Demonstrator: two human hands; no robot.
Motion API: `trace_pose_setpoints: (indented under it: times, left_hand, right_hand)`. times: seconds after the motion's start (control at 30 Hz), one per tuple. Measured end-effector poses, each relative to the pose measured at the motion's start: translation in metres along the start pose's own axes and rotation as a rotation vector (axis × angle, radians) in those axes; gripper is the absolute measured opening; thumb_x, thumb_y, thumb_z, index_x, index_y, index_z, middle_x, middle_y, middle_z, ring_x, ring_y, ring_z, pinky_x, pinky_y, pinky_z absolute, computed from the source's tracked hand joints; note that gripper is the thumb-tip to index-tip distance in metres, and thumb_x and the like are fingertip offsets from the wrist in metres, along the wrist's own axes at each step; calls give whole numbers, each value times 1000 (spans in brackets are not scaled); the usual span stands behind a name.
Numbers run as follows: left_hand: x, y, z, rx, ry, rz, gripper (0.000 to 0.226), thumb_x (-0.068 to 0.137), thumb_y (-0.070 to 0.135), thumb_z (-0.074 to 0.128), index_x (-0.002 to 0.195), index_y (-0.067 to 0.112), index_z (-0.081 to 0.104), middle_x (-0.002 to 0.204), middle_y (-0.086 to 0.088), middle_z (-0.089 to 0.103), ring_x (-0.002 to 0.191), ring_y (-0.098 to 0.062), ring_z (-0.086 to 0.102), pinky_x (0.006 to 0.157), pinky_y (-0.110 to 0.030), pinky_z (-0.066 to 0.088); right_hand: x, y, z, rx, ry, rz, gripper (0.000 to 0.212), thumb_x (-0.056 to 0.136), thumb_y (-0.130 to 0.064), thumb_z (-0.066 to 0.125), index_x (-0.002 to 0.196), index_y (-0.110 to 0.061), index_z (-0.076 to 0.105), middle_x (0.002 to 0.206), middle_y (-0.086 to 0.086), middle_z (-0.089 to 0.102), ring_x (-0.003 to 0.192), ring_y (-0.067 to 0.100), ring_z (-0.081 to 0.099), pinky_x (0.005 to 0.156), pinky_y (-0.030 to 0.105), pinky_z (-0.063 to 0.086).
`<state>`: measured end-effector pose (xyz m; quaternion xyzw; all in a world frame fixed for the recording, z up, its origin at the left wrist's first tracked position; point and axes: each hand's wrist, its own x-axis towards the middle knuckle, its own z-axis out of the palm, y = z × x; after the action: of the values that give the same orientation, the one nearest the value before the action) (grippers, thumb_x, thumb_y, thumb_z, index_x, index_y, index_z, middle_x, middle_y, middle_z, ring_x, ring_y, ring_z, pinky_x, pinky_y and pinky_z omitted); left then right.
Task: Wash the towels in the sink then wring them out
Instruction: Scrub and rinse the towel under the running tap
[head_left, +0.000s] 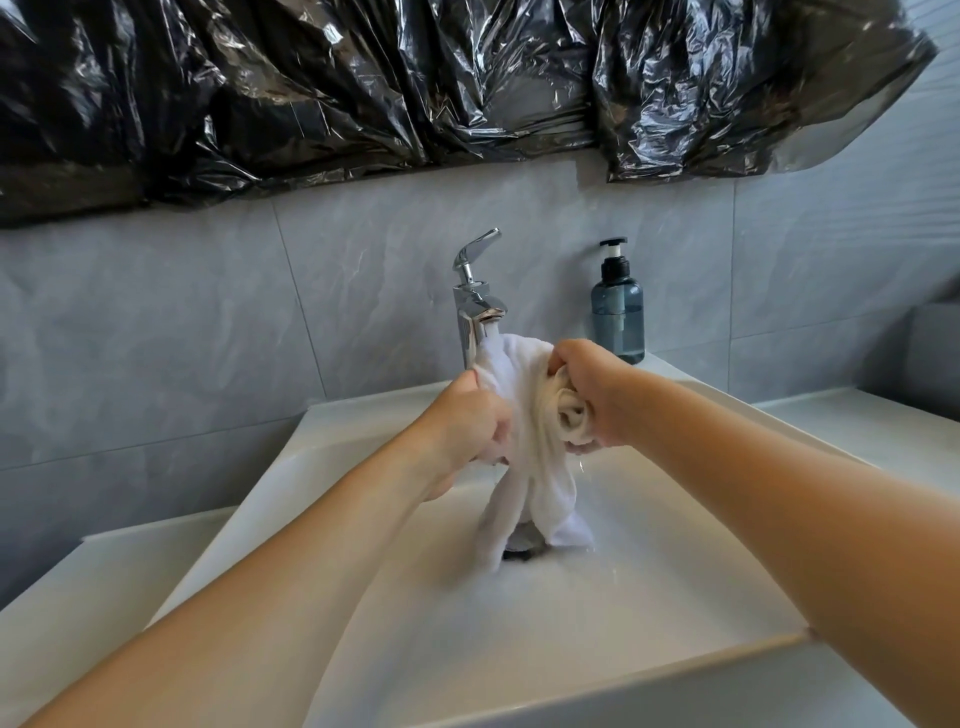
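Both arms outstretched — left hand (462, 421) and right hand (587, 389) clenched.

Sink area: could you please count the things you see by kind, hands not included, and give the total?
White towel: 1, held over the sink by both hands
Sink: 1
Chrome faucet: 1
Blue pump bottle: 1
Black plastic sheet: 1
Total: 5
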<state>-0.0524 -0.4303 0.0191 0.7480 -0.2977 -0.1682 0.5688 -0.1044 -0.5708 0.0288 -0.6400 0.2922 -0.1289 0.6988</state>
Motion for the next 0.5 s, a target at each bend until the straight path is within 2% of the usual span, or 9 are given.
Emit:
trace_pose_setpoints:
  times: [0.1,0.2,0.23,0.3,0.37,0.43,0.5]
  left_hand:
    - [3,-6,1,70,0,69,31,84,-9,46,111,0,59,97,-27,69,77,-33,66,76,-51,58]
    - [9,-12,-4,87,54,127,18,91,3,59,107,9,66,99,-18,73,87,-34,73,71,-50,62]
    - [10,-12,-6,88,67,135,13,93,9,62,105,11,67,98,-15,74,87,-33,73,69,-48,62]
    - [11,-15,-9,130,103,139,9,96,20,62,99,14,67,92,-9,74,83,-28,73,67,-43,62]
    - [16,-19,-13,229,172,152,18,95,33,59,87,17,64,88,-3,68,75,-22,64,63,-34,54]
    - [17,-20,-16,253,224,158,27,89,43,55,84,17,63,98,-8,60,72,-18,54,61,-27,44]
    - [18,-22,-17,194,230,148,31,87,42,52,93,15,66,107,-12,64,76,-19,61,66,-31,51]
  right_hand:
    - [1,-2,-1,69,-70,1,17,71,-17,49,86,-11,44,51,5,48,43,21,47,83,38,49]
    - [1,-3,0,105,-175,-26,47,49,-8,44,96,-8,47,76,10,55,66,27,55,89,45,48]
    - [1,-2,2,90,-204,-45,51,49,-4,42,99,-7,48,83,11,55,73,30,57,90,47,50]
    - [0,0,4,32,-232,-94,41,62,5,38,99,-4,51,91,13,57,82,33,61,88,49,53]
    - [0,1,4,8,-217,-119,30,76,7,40,101,-3,54,96,14,61,85,33,65,85,48,56]
    - [1,1,4,7,-179,-142,24,86,-1,49,109,-3,55,102,15,64,87,31,67,83,47,58]
    - [1,2,5,-18,-142,-162,25,93,-11,54,117,-5,57,105,15,66,89,30,68,79,44,60]
